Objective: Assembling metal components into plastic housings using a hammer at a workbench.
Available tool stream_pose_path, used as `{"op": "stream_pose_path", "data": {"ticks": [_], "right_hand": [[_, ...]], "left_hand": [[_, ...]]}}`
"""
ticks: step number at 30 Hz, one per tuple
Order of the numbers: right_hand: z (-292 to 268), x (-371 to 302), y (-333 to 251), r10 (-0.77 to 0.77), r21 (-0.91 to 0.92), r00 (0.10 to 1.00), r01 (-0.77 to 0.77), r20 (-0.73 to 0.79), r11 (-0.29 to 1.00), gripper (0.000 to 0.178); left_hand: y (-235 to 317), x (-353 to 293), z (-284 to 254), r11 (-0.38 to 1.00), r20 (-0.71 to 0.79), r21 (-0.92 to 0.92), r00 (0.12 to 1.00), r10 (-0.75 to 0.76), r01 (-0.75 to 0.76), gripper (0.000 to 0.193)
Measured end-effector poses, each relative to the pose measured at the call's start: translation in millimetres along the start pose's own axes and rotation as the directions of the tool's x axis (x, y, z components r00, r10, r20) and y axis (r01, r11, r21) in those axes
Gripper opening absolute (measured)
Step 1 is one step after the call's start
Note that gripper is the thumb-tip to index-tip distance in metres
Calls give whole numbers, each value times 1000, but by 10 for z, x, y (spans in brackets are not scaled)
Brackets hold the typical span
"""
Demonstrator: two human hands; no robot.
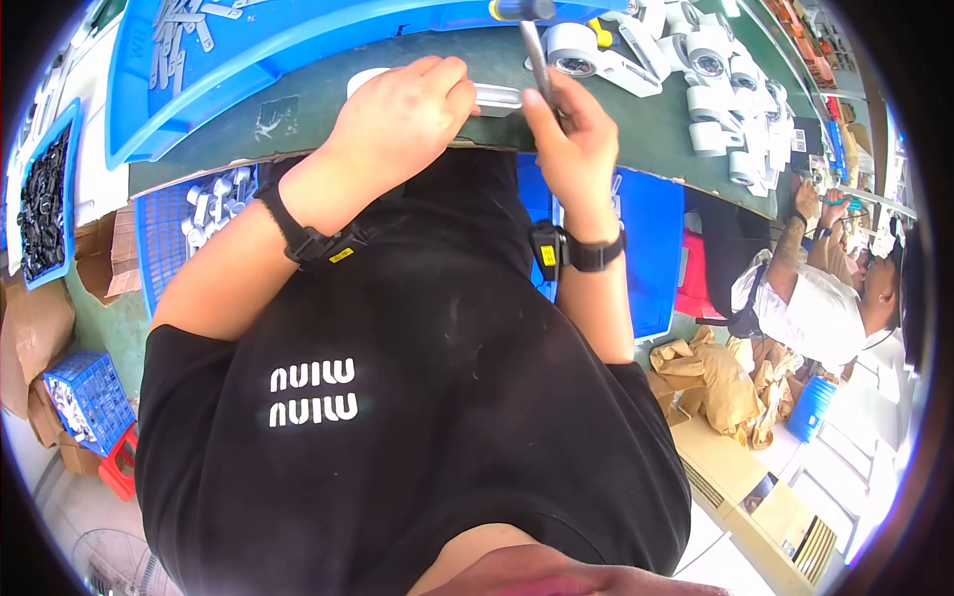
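My left hand (402,114) is closed over a white housing part on the green table. The part's long channel-shaped arm (497,96) sticks out to the right of my fingers, and its rounded end shows behind my knuckles; the middle is hidden. In my right hand (578,134) is a hammer (538,60), gripped by its metal shaft. The hammer's head is raised at the top edge of the view, above and to the right of the white arm. Just beyond my right hand lies a white security camera (573,50) with a round dark lens.
Several white cameras (708,94) crowd the table's right side. A large blue tray (278,60) with grey metal pieces spans the far left. Blue crates (164,253) stand under the table edge (636,171). A co-worker (815,308) works at the right.
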State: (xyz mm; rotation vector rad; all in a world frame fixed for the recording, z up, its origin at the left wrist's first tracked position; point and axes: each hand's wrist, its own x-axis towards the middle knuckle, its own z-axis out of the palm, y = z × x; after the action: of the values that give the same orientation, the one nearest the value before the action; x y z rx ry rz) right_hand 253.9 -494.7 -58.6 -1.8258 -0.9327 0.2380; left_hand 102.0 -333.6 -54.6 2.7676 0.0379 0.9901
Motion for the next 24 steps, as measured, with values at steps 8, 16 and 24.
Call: {"op": "stream_pose_path", "data": {"ticks": [8,16,24], "right_hand": [[-439,-745,-10,-244,152,929,293,-279,944,47],[-533,-867,-46,-70,-53,995,73,65,996,44],[-376,-696,-148,36,-227,989,-2,145,974,46]], "left_hand": [[-19,-33,44,998,7,69,1000,-1,1,10],[-13,-39,45,998,4,61,1000,-15,15,10],[-22,-23,31,999,-20,44,1000,-9,10,13]]}}
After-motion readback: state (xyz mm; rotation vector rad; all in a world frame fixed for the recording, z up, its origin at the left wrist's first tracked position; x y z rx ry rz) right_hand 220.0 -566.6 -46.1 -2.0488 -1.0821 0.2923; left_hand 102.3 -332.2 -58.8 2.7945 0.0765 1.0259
